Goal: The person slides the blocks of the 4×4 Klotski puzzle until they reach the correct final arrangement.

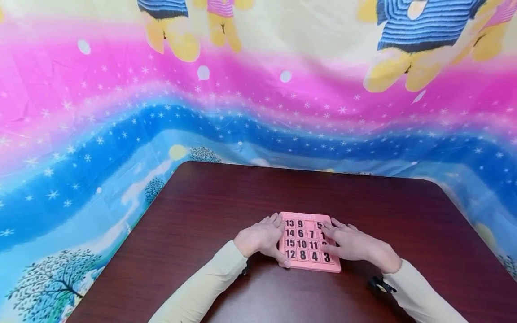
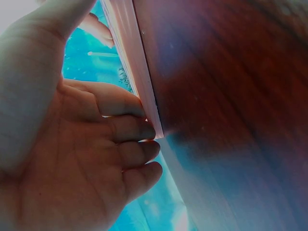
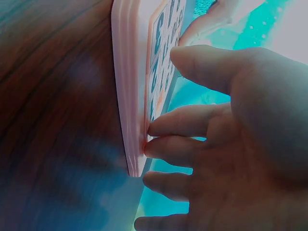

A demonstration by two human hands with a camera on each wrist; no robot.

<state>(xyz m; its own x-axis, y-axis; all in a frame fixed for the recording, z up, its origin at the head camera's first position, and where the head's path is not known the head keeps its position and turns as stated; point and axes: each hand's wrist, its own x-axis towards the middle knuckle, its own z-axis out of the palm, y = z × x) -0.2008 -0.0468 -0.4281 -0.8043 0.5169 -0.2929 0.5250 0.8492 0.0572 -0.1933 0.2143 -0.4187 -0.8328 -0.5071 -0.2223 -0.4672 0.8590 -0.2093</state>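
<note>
A pink sliding number puzzle [image 1: 307, 245] lies flat on the table, with black numbers on its tiles and a gap in the top row between 9 and 5. My left hand [image 1: 260, 237] rests along its left edge, fingertips at the upper side and thumb near the lower corner. In the left wrist view, its loosely bent fingers [image 2: 127, 130] touch the pink side. My right hand [image 1: 352, 242] lies over the right edge, partly covering the right column of tiles. Its thumb [image 3: 202, 65] and nearly straight index and middle fingers reach the puzzle, while the others extend past the corner.
The dark brown wooden table [image 1: 226, 193] has rounded far corners. Behind it and along its left side hangs a colourful cloth [image 1: 258, 103] with snowflakes, trees and cartoon bears. A dark wrist strap [image 1: 381, 285] sits at the right sleeve.
</note>
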